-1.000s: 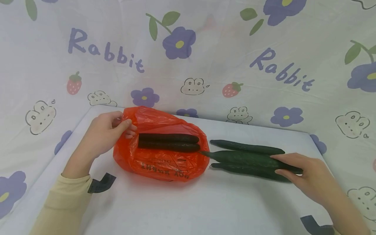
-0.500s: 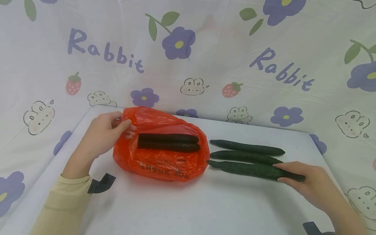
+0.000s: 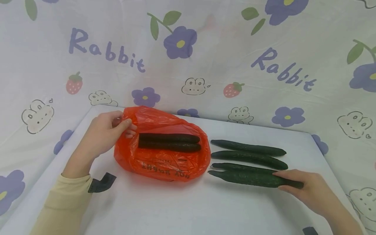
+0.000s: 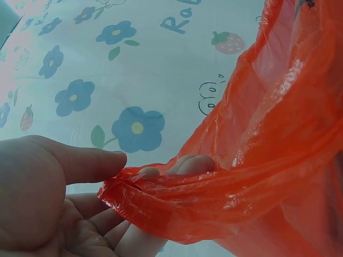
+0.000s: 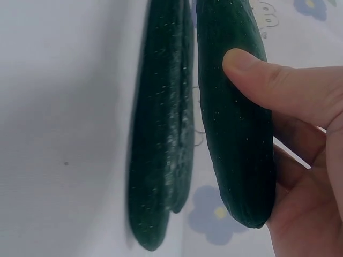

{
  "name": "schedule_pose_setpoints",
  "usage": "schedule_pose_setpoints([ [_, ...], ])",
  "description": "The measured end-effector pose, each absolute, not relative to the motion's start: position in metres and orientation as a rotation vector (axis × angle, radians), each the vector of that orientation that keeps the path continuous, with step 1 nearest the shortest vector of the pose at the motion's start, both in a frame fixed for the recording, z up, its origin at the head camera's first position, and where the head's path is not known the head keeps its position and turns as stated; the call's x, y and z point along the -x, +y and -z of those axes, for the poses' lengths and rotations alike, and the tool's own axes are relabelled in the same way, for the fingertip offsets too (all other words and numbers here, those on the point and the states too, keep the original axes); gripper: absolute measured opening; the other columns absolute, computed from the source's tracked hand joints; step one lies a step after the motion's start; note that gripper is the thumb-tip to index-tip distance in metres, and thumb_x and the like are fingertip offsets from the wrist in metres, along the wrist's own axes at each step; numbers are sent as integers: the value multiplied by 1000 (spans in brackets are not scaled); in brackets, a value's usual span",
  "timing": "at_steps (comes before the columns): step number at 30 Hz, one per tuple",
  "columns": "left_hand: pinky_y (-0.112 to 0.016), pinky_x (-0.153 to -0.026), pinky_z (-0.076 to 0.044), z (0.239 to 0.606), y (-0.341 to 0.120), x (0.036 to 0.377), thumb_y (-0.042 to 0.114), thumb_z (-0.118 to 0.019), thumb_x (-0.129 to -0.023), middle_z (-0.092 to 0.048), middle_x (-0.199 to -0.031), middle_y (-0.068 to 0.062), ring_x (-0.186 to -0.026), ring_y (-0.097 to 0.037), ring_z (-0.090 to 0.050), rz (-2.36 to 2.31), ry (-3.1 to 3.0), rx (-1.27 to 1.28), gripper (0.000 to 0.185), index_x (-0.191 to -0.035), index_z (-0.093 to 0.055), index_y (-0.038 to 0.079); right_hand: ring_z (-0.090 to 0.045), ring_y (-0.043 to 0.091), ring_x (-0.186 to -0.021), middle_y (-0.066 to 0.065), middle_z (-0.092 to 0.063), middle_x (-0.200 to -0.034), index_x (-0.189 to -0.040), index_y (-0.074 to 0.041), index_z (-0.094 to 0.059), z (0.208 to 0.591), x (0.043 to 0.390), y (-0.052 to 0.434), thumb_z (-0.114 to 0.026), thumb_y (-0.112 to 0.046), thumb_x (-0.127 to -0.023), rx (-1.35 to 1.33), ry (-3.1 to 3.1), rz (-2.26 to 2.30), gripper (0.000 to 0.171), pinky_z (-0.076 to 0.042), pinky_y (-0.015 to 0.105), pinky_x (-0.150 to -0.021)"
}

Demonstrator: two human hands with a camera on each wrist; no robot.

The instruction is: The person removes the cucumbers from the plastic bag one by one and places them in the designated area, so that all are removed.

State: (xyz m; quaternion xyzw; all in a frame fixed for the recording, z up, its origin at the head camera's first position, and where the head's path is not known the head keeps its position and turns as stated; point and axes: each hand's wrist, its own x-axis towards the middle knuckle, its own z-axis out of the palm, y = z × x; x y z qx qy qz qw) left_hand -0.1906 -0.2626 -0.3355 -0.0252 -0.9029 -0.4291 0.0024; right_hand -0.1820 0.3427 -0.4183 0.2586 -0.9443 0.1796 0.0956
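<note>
My left hand (image 3: 106,132) pinches the rim of a red plastic bag (image 3: 167,169) by its left end; in the left wrist view the thin film (image 4: 198,214) is bunched between thumb and fingers. Two dark cucumbers (image 3: 170,143) lie side by side in the bag. My right hand (image 3: 308,186) grips the right end of a green cucumber (image 3: 249,179), thumb on one side in the right wrist view. That held cucumber partly covers a cucumber (image 3: 232,166) behind it. Farther back lie another cucumber (image 3: 249,159) and the rearmost cucumber (image 3: 249,148), roughly parallel.
A white table (image 3: 188,209) bears everything, its back edge just behind the bag. Behind it hangs a white cloth (image 3: 220,39) printed with flowers, rabbits and strawberries. A dark strap piece (image 3: 101,182) sits at the left wrist.
My right hand has carried the held cucumber nearer to the front of the table, past the other cucumbers, which now show more fully. The left hand and bag stay in place.
</note>
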Motion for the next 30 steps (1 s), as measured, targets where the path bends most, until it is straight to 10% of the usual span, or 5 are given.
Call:
schedule_pose_setpoints([
  [19,-54,-101,-59,337,-263,190,24,-60,-114,-78,-107,-11,-100,-26,-76,1343,-2832,83,27,-125,-69,2,-75,15,-104,-6,-81,-108,-111,-25,-86,453,183,348,-101,-19,-71,-751,-2853,-537,43,-44,4,-91],
  [30,-53,-101,-59,337,-262,191,24,-60,-114,-78,-107,-11,-100,-26,-76,1336,-2829,93,27,-124,-70,1,-75,24,-108,-2,-81,-113,-114,-24,-85,457,183,348,-100,-23,-75,-687,-2956,-532,42,-56,23,-88],
])
